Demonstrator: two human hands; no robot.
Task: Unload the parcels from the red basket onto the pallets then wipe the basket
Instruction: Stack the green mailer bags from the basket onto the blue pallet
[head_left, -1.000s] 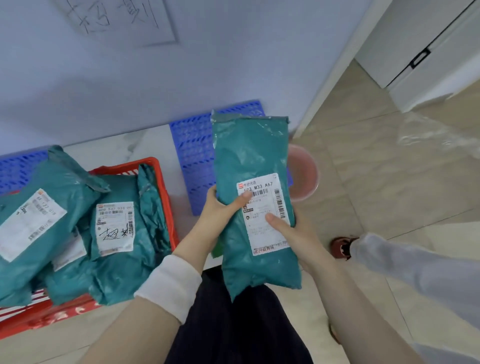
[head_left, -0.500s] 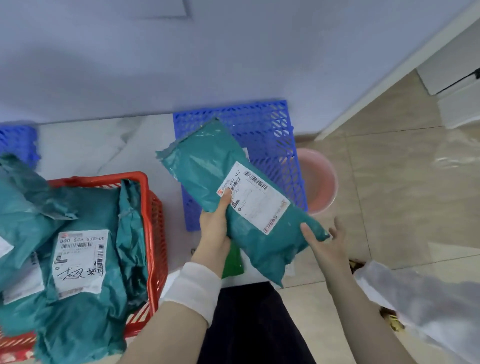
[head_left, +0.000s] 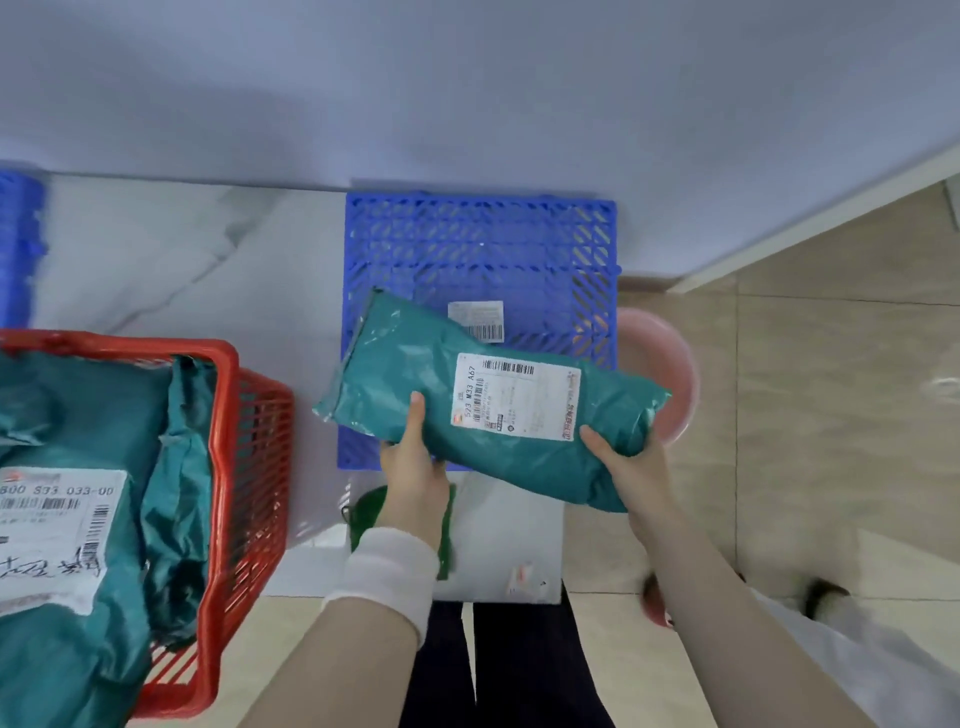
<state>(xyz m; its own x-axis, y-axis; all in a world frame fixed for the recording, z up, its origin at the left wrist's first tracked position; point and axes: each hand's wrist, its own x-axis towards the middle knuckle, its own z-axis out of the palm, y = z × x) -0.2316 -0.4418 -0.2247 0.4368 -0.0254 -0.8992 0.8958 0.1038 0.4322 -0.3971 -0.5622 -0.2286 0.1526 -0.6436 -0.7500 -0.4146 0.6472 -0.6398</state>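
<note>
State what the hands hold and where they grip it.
Both hold one teal parcel: left hand at its near edge, left of the label; right hand under its right end.

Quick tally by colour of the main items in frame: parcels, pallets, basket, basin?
Teal parcels: 3, one held, at least two in the basket
Blue pallets: 2
Red basket: 1
Pink basin: 1
Total: 7

Two pallets — one basket
</note>
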